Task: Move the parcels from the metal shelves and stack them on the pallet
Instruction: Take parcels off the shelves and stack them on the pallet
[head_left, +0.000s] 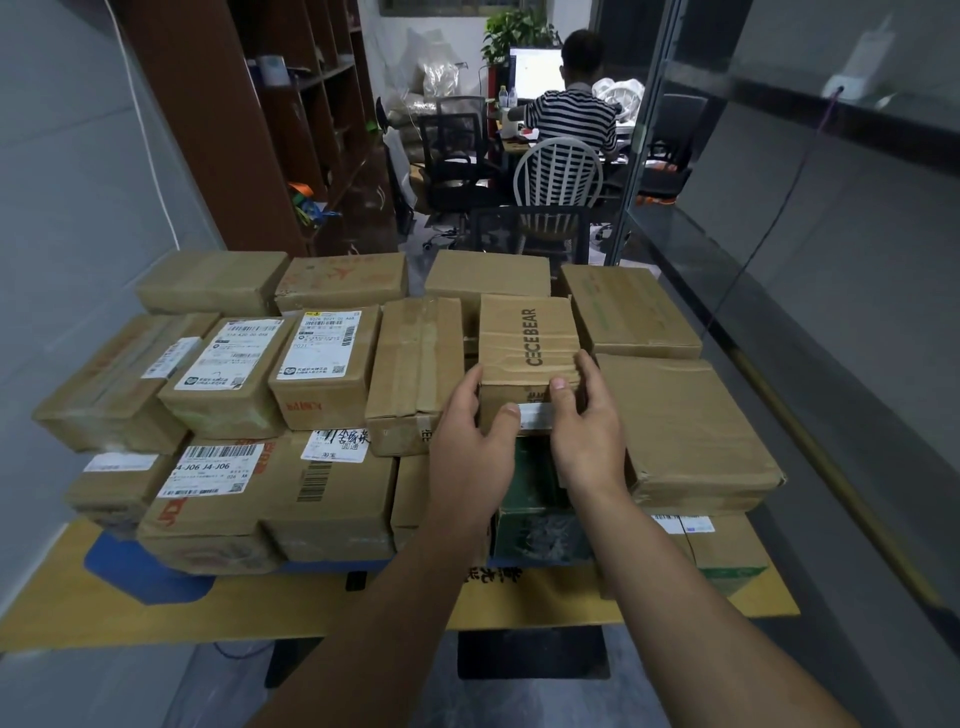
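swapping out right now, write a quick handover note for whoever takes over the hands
Left hand: grips the left side of the CECEBEAR box.
Right hand: grips its right side.
The box is in the top layer, over a green box.
Done: about two layers of parcels stacked on the blue pallet.
Left: let go of this box. The shelves are out of view, so remaining parcels unknown.

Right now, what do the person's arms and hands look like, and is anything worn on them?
The left hand and right hand are bare: no gloves, rings or watch visible. Both forearms are bare too; no sleeve reaches into view.
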